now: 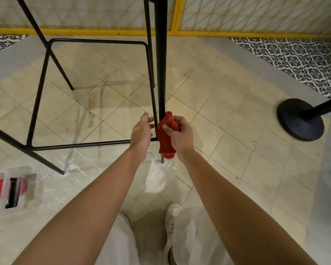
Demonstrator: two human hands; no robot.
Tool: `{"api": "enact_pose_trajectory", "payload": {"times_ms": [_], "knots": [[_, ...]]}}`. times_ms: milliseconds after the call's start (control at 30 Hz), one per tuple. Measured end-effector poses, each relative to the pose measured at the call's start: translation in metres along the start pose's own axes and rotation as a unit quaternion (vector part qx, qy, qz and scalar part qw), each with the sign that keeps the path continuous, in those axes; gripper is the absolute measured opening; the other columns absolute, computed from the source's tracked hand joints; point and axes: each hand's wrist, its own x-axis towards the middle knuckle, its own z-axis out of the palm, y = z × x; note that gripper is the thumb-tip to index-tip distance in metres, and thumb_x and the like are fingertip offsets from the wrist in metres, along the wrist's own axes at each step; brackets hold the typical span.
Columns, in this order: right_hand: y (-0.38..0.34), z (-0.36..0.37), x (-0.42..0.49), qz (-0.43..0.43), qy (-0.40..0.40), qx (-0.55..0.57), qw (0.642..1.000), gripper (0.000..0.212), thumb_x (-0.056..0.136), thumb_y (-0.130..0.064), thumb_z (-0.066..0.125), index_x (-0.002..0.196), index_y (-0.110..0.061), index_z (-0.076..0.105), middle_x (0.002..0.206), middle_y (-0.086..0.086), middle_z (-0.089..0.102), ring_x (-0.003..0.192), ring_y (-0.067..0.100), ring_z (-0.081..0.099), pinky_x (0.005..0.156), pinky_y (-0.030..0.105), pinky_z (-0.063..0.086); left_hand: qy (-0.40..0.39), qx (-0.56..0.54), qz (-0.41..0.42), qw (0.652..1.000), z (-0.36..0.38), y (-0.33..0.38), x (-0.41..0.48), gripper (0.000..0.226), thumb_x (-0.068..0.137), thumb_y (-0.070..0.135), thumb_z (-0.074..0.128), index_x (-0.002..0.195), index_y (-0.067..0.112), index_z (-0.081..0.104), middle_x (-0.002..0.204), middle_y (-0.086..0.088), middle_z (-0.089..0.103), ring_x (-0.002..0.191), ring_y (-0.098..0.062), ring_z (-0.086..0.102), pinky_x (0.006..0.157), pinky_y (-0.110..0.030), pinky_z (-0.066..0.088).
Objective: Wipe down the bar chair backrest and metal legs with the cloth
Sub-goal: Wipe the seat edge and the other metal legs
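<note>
Head: right hand (180, 134) grips one cloth (165, 143) (red).

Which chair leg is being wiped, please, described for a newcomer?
Start at the yellow-framed lattice screen on the far wall. The thick black metal chair leg descends in front of its post. Unlike the thinner bare legs, it has a red cloth wrapped round it.

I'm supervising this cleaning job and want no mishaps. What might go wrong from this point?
1. The red cloth, gripped by the right hand around the chair leg, hangs near whitish floor residue and may smear it onto the metal.
2. Hard tugging could shift the thin-legged chair; the left hand seems beside the thin rod, not bracing it.
3. The stanchion base nearby could trip a sidestep.
</note>
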Motion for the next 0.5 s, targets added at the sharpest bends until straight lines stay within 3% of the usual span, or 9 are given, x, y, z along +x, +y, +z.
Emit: {"api": "enact_pose_trajectory", "payload": {"times_ms": [200, 300, 367, 500], "knots": [[-0.021, -0.007, -0.002, -0.064, -0.051, 0.091, 0.992, 0.023, 0.081, -0.01, 0.071, 0.101, -0.02, 0.064, 0.095, 0.004, 0.067, 0.091, 0.028, 0.066, 0.082, 0.047, 0.056, 0.009, -0.005, 0.016, 1.0, 0.002, -0.002, 0.005, 0.039, 0.097, 0.044, 0.03, 0.107, 0.023, 0.062, 0.114, -0.001, 0.062, 0.105, -0.019, 0.053, 0.098, -0.037, 0.039], [-0.032, -0.008, -0.001, -0.074, -0.074, 0.121, 0.987, 0.023, 0.081, -0.008, 0.069, 0.102, -0.016, 0.066, 0.091, -0.002, 0.068, 0.088, 0.018, 0.066, 0.083, 0.04, 0.056, 0.013, -0.014, 0.02, 1.0, 0.004, -0.002, 0.006, 0.034, 0.097, 0.041, 0.031, 0.094, 0.025, 0.061, 0.104, 0.001, 0.064, 0.104, -0.019, 0.056, 0.096, -0.036, 0.042], [-0.031, -0.008, 0.0, -0.068, -0.082, 0.121, 0.987, 0.024, 0.082, -0.007, 0.069, 0.105, -0.013, 0.066, 0.094, 0.002, 0.068, 0.089, 0.02, 0.066, 0.082, 0.04, 0.057, 0.013, -0.012, 0.026, 1.0, 0.006, -0.002, 0.006, 0.033, 0.097, 0.039, 0.031, 0.084, 0.029, 0.059, 0.104, 0.0, 0.064, 0.106, -0.022, 0.057, 0.099, -0.04, 0.043], [-0.011, -0.01, 0.004, -0.035, -0.065, 0.052, 0.996, 0.029, 0.081, -0.008, 0.07, 0.109, -0.012, 0.066, 0.094, 0.003, 0.068, 0.09, 0.026, 0.067, 0.082, 0.042, 0.057, 0.003, 0.002, 0.032, 0.999, 0.007, -0.005, 0.007, 0.035, 0.097, 0.04, 0.031, 0.097, 0.027, 0.063, 0.112, -0.003, 0.065, 0.107, -0.023, 0.057, 0.098, -0.041, 0.043]]}}
